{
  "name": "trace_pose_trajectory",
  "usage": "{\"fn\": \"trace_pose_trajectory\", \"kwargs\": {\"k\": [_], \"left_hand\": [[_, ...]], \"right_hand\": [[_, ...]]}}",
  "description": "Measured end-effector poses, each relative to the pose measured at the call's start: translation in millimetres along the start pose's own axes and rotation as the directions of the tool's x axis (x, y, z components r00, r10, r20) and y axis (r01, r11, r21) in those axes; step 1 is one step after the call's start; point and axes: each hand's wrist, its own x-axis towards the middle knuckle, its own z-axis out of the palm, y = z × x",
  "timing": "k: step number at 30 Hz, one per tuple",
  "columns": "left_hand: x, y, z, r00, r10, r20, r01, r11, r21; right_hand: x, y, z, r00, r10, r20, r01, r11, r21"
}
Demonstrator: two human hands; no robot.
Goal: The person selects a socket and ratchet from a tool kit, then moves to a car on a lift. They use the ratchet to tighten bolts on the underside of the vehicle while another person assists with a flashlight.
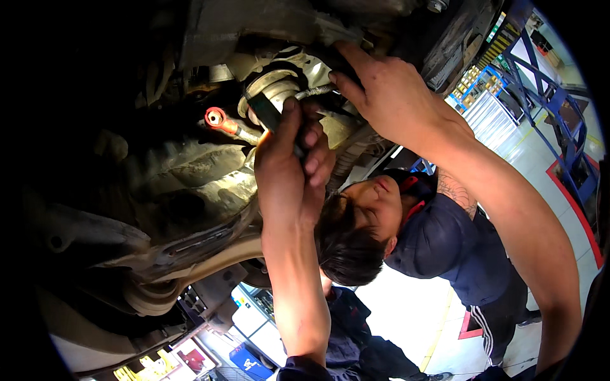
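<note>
My left hand (295,152) is raised under the vehicle, its fingers closed round a slim dark bar-shaped work light (265,112). Bright light falls on the metal parts just past it. Beyond the light is a round metal pulley-like part (273,87). Left of my left hand, a red ring-shaped end (219,119) sits on a short metal rod. My right hand (387,92) reaches up at the right, thumb and forefinger curved about something dark that I cannot make out. A ribbed metal hose or cable (316,91) runs close to its thumb.
A co-worker in a dark shirt (438,244) stands close below my arms, and a second person in dark clothes (343,324) is behind. A curved suspension arm (190,279) crosses the lower left. A blue lift frame (562,120) stands at the right.
</note>
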Motion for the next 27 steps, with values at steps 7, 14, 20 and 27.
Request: {"fn": "trace_pose_trajectory", "kwargs": {"k": [7, 14, 20, 27], "left_hand": [[25.6, -13.4, 8.3, 0.989, 0.106, -0.099, -0.098, 0.992, 0.081], [41.4, -15.6, 23.9, 0.915, 0.229, -0.332, -0.149, 0.957, 0.25], [59.2, -28.0, 26.0, 0.83, 0.376, -0.412, -0.267, 0.916, 0.3], [71.8, -28.9, 33.6, 0.811, 0.369, -0.454, -0.149, 0.881, 0.45]], "right_hand": [[-1.1, 8.7, -3.8, 0.996, -0.091, -0.001, 0.09, 0.994, -0.063], [4.8, -14.8, -5.8, 0.979, 0.174, 0.107, -0.2, 0.924, 0.325], [8.2, -15.0, -7.6, 0.827, 0.338, 0.449, -0.561, 0.542, 0.625], [17.7, -21.3, -30.2, 0.524, 0.324, 0.788, -0.82, -0.061, 0.57]]}}
